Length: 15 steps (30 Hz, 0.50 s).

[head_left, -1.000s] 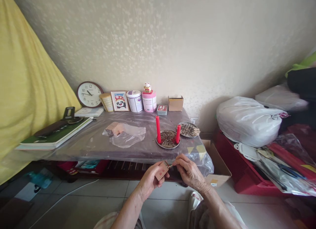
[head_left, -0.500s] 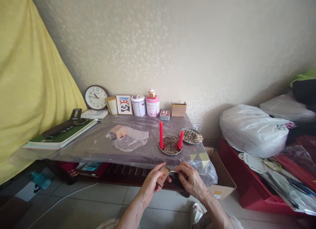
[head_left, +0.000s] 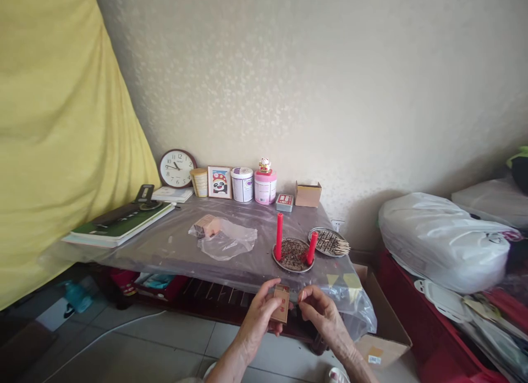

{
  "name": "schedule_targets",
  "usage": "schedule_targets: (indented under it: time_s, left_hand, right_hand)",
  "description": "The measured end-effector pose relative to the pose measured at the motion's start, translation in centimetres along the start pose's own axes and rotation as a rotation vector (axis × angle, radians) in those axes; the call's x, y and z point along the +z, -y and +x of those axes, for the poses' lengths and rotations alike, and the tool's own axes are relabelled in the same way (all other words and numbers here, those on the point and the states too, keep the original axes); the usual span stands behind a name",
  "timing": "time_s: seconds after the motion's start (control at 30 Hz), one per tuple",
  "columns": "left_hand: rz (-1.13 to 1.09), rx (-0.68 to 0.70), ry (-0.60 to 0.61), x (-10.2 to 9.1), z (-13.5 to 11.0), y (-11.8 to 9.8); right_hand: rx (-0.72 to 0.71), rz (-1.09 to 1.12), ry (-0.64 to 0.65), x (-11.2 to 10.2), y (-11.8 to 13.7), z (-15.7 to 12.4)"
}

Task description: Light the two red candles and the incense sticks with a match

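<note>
My left hand [head_left: 259, 315] is closed around a small matchbox [head_left: 281, 304], held upright in front of the low table's near edge. My right hand [head_left: 320, 313] is pinched shut right beside the box; what it pinches is too small to make out here. Just beyond the hands, a round metal dish [head_left: 292, 256] on the table [head_left: 173, 245] holds two red candles, a tall one [head_left: 279, 236] and a shorter one [head_left: 312, 247]. A second dish of thin sticks [head_left: 330, 242] lies to its right.
A clear plastic bag with a small box [head_left: 225, 237] lies mid-table. A clock [head_left: 177, 168], tins, a framed picture and a cardboard box [head_left: 307, 193] line the wall. Books [head_left: 119, 223] sit at left, stuffed white bags [head_left: 445, 241] at right, and an open carton [head_left: 383, 328] on the floor.
The view has tilted up and to the left. My hands have drawn together, the matchbox is turned more upright, and the thin stick seen in the right fingers earlier no longer shows.
</note>
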<state>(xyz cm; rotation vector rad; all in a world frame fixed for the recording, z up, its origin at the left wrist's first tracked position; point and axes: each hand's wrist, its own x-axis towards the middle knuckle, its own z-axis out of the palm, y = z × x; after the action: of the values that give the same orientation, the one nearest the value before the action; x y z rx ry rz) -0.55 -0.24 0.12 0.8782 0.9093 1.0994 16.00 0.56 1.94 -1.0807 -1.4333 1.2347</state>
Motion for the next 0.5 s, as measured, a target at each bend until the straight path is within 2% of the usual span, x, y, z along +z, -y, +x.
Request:
schedule_targets:
  time_s: [0.1, 0.3, 0.5]
  left_hand:
    - [-0.020, 0.007, -0.024, -0.06, 0.08, 0.16]
    - [-0.039, 0.021, -0.054, 0.05, 0.07, -0.08]
    - [-0.036, 0.005, -0.067, 0.18, -0.01, -0.41]
  right_hand:
    - [0.019, 0.047, -0.009, 0.56, 0.10, 0.08]
    - [-0.051, 0.134, -0.091, 0.81, -0.66, 0.56]
    - [-0.091, 0.131, -0.057, 0.93, -0.59, 0.38]
